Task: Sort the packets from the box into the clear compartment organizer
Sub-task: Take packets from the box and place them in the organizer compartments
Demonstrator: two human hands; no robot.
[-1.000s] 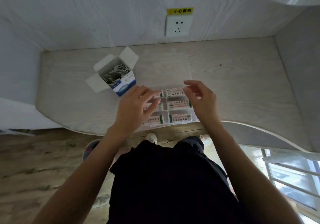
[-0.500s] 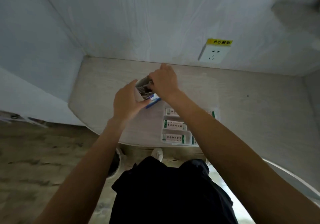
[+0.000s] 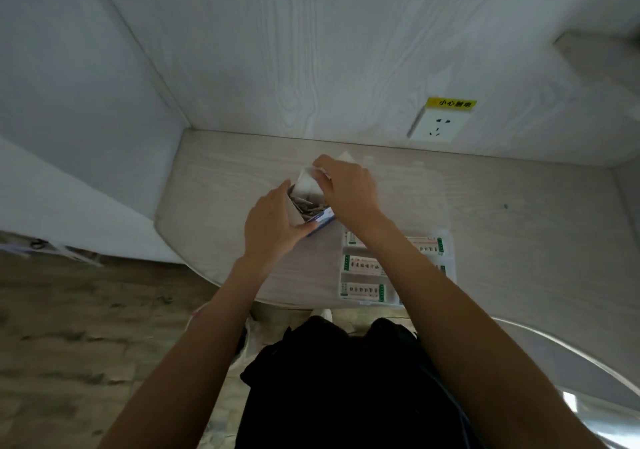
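A person is standing at a pale wood-grain bench (image 3: 221, 185), seen from a head cam looking down at both hands. The left hand (image 3: 273, 223) is cupping the near-left side of a small open box (image 3: 311, 206), fingers wrapped round it & steadying it. The right hand (image 3: 349, 188) is reaching over the box mouth from the right, fingertips pinched together on a pale packet (image 3: 310, 185) that is standing partway out of the top; more silvery packets (image 3: 308, 206) are lying jumbled inside. The box is sitting approx mid-bench, just left of & beyond the clear compartment organizer (image 3: 446, 240), which is lying flat at the near edge, partly hidden under the right forearm. Several compartments are already holding white packets w/ green ends (image 3: 362, 265); how many are free cannot be told, since the arm is covering the right column. A wall socket (image 3: 438, 128) w/ a yellow sticker is sitting on the back panel. Judged step: drawing one packet out of the box, w/ sorting well underway but the box not emptied. Next move is likely calling for lifting the packet clear w/o dragging its neighbours out, then carrying it right & toward the body to a compartment & laying it flat.
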